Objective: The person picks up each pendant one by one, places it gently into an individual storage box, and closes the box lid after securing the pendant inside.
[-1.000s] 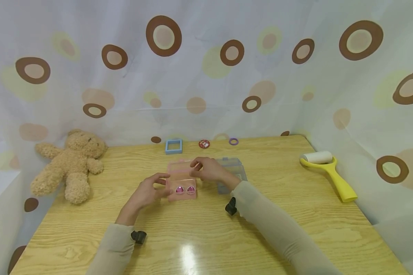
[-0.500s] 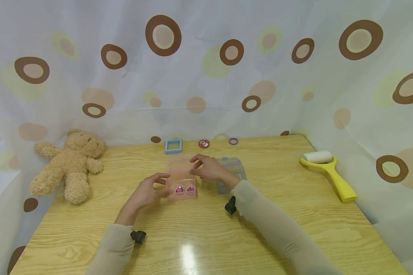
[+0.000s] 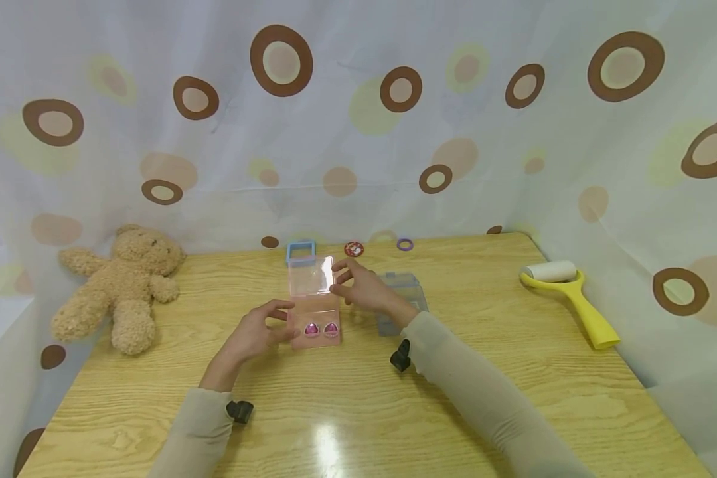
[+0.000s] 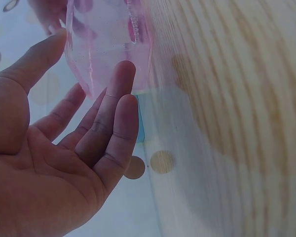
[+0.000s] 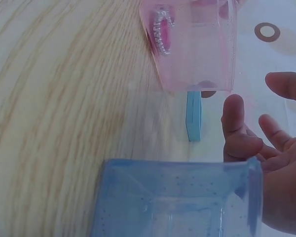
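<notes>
A clear pink plastic box (image 3: 315, 304) sits mid-table with its lid (image 3: 307, 279) raised and leaning back. Two pink gem-like pieces, one (image 3: 312, 329) beside the other (image 3: 331, 329), show at its front; the right wrist view shows a silvery beaded edge on one. My left hand (image 3: 257, 333) is at the box's left side, fingers loosely bent, thumb and fingertips around its edge. At the lid's right edge are the spread fingertips of my right hand (image 3: 364, 288), pushing it from the side. A bluish clear box (image 3: 404, 304) lies right of the pink one, partly behind my right wrist.
Along the back edge lie a blue square frame (image 3: 291, 253), partly behind the lid, a red round badge (image 3: 354, 249) and a purple ring (image 3: 405, 244). A teddy bear (image 3: 128, 285) sits at the left. A yellow-handled lint roller (image 3: 585, 312) lies at the right.
The pink lid has swung up and back, now overlapping the blue frame. My right hand has moved slightly up with it; the left hand has stayed at the box.
</notes>
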Tool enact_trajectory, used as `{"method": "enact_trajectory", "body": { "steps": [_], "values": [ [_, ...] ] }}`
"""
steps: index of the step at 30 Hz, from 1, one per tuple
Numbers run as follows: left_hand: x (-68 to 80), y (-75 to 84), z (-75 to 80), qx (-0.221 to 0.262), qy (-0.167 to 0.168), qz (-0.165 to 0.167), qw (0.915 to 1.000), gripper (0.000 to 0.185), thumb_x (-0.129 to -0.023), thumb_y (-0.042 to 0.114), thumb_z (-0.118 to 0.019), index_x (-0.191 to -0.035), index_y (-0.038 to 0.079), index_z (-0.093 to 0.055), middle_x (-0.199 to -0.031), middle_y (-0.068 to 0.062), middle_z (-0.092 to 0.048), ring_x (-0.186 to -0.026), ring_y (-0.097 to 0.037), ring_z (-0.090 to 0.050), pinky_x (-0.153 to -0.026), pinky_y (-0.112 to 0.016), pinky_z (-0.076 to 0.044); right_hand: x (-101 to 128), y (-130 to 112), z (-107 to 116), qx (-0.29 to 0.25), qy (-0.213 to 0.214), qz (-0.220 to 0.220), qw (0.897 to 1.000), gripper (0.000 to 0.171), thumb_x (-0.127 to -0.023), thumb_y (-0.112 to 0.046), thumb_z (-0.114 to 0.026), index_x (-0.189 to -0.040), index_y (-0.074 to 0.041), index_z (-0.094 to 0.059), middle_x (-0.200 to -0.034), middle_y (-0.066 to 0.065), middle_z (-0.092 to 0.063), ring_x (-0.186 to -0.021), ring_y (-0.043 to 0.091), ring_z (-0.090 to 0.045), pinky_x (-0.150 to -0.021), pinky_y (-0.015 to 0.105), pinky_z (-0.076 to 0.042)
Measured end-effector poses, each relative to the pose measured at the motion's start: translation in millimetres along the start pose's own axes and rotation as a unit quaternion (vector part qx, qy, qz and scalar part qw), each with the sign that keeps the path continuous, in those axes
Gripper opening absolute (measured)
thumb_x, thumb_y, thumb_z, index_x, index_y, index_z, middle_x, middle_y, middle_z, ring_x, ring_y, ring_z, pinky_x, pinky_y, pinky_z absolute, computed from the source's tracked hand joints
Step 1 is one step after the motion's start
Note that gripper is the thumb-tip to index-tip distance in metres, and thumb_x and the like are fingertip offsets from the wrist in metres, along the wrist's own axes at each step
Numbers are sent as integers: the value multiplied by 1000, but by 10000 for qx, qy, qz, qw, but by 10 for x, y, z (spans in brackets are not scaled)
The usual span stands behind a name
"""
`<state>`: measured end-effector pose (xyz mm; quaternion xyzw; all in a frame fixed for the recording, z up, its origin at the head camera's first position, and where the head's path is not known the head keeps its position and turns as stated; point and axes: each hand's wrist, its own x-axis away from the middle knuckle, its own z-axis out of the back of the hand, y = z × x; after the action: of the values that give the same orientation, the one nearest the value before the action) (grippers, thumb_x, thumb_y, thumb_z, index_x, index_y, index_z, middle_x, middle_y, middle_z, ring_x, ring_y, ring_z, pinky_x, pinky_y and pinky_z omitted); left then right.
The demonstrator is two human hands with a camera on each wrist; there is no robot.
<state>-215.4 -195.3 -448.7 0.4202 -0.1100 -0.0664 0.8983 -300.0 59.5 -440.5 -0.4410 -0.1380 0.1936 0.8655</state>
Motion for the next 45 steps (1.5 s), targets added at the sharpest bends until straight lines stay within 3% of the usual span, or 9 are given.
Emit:
{"method": "enact_trajectory", "body": {
  "steps": [7, 12, 15, 19, 29, 38, 45],
  "values": [
    [22, -10, -3, -39, -19, -12, 10000, 60, -91, 26, -74, -145, 12, -50, -132, -18, -61, -105, -31, -68, -80, -36, -56, 21, 23, 3, -458, 80, 66, 9989, 57, -102, -28, -58, -150, -18, -30, -125, 13, -64, -77, 31, -70, -71, 36, -52],
    [24, -9, -7, -17, -32, -19, 10000, 60, -91, 27, -74, -145, 12, -50, -133, -19, -61, -107, -32, -67, -81, -37, -56, 39, 25, 15, -538, 130, 154, 9983, 57, -104, -31, -53, -152, -23, -25, -127, 13, -64, -79, 36, -70, -81, 37, -49],
    [22, -11, -9, -19, -46, -40, 10000, 60, -92, 27, -74, -145, 12, -50, -132, -20, -61, -108, -34, -67, -82, -39, -56, 61, 5, 31, -705, 96, 154, 9973, 52, -105, -32, -51, -151, -25, -27, -127, 13, -64, -83, 41, -68, -83, 38, -48],
    [23, -15, -10, -16, -67, -60, 10000, 59, -92, 26, -73, -144, 11, -50, -133, -21, -60, -110, -37, -66, -83, -41, -57, 65, 5, 44, -854, 16, 169, 9962, 45, -107, -28, -46, -149, -24, -32, -127, 17, -64, -85, 44, -66, -75, 38, -48],
    [13, -28, -7, 36, -103, -125, 9999, 59, -93, 25, -72, -145, 12, -49, -133, -20, -60, -107, -34, -68, -83, -40, -56, 39, -19, 79, -526, 112, 250, 9982, 37, -109, -22, -37, -144, -15, -45, -127, 19, -63, -90, 44, -65, -66, 30, -44],
    [8, -42, 13, 17, -137, -191, 9997, 58, -93, 25, -72, -144, 11, -49, -132, -21, -60, -108, -37, -68, -83, -42, -57, 37, -67, 106, -443, 293, 460, 9975, 33, -107, -16, -36, -134, -11, -54, -108, 23, -66, -66, 22, -53, -63, 28, -45],
    [1, -37, 26, -75, -107, -181, 9998, 59, -93, 27, -73, -145, 12, -50, -133, -21, -61, -110, -39, -67, -83, -42, -57, 48, -68, 111, -720, 199, 386, 9965, 30, -108, -16, -36, -131, -13, -55, -104, 17, -68, -72, 39, -54, -61, 28, -43]
  ]
}}
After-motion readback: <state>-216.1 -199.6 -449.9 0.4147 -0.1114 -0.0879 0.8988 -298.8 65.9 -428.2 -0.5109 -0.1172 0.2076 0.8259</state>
